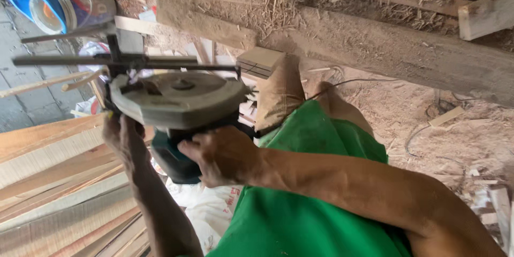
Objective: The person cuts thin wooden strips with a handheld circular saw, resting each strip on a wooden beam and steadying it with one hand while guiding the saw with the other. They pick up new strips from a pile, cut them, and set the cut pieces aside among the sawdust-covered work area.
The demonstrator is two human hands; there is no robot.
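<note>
I hold a circular saw (182, 99) up in front of me with both hands. It has a dusty grey round guard, a teal body underneath and a black guide bar (80, 60) sticking out to the left. My left hand (124, 138) grips the saw's left edge under the guard. My right hand (222, 155) is closed around the teal body and handle. My knee (278, 93) and green shorts (310, 193) lie just behind the saw.
Stacked wooden planks (53, 182) fill the lower left. A blue and white bucket (59, 0) lies at the top left. A thick dusty beam (385, 48) crosses the top, above sawdust-covered ground with a thin cable (412, 144) and wood offcuts. A white sack (206, 209) lies below the saw.
</note>
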